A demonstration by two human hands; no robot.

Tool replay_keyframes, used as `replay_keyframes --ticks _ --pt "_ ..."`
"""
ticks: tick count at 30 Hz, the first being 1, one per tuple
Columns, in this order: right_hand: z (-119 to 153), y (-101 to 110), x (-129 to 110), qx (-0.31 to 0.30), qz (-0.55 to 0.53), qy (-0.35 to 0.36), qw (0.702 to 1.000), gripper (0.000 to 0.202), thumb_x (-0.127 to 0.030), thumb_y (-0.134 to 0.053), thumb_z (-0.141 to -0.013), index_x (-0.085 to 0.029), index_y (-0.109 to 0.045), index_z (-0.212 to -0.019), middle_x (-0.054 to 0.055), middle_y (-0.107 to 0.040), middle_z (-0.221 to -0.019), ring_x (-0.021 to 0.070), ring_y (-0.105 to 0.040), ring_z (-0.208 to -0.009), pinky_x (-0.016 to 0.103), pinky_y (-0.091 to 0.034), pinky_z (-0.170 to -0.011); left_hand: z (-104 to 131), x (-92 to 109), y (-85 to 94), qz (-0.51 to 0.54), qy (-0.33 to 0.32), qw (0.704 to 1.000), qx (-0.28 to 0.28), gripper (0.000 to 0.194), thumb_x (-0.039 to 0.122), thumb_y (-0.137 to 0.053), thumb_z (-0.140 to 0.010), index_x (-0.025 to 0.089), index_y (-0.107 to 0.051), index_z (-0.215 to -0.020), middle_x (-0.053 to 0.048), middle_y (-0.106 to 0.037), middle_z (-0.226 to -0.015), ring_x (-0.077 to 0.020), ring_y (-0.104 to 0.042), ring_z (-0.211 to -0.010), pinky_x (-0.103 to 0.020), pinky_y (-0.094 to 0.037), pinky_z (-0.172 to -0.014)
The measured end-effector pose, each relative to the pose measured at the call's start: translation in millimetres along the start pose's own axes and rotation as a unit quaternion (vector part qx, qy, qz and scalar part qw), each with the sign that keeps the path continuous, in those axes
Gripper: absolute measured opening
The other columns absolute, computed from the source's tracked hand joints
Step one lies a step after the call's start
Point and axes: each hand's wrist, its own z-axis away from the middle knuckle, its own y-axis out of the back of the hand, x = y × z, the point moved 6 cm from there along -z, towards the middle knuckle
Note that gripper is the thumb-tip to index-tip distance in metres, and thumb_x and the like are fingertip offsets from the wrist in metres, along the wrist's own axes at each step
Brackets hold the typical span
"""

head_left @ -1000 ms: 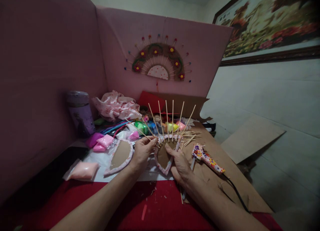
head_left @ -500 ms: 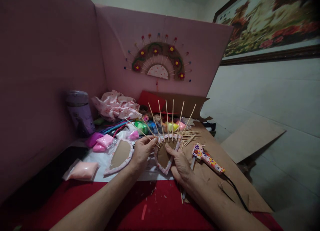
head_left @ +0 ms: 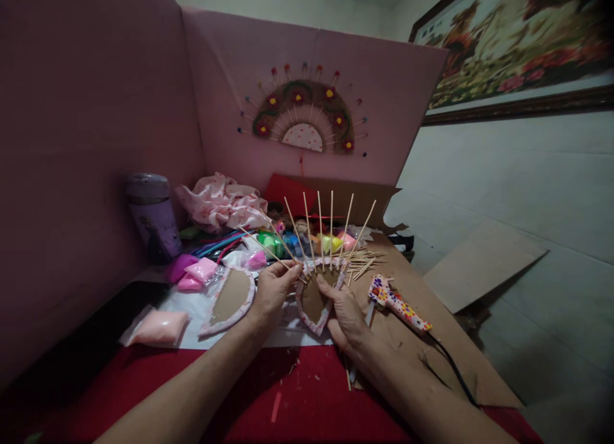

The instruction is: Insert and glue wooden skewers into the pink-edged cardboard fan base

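Note:
In front of me is a half-round cardboard piece [head_left: 313, 301] edged with pale pink patterned fabric. Several thin wooden sticks [head_left: 332, 229] fan upward from its curved edge. My right hand [head_left: 346, 313] grips the piece from the right, thumb across its face. At the left end of the fan, my left hand [head_left: 274, 290] pinches the lowest wooden stick [head_left: 268, 251] where it meets the edge. A second fabric-edged cardboard half-round [head_left: 233, 297] lies just left of my left hand. To the right rests a flower-patterned glue gun [head_left: 398, 304] with a black cord.
Loose sticks [head_left: 367, 263] lie on a brown cardboard sheet [head_left: 407, 361]. Bagged coloured clay [head_left: 160, 327], crumpled pink fabric [head_left: 223, 201] and a purple tumbler [head_left: 154, 217] stand left and behind. A finished fan decoration [head_left: 304, 111] hangs on the pink panel [head_left: 384, 92].

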Motion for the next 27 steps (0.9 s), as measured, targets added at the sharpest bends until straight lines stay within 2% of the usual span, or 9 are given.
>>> replay_keyframes --ticks 27 --pt "0.0 0.6 0.6 0.004 -0.004 -0.003 1.000 0.035 -0.024 -0.085 -0.056 -0.014 -0.067 -0.084 0.005 -0.075 -0.077 0.0239 -0.071 -0.080 0.036 -0.057 -0.077 -1.1 -0.3 -0.2 0.003 -0.003 1.000 -0.003 0.038 0.040 -0.082 -0.053 0.014 -0.067 -0.074 -0.001 -0.066 -0.065 -0.0115 -0.059 -0.053 -0.024 -0.048 -0.053"
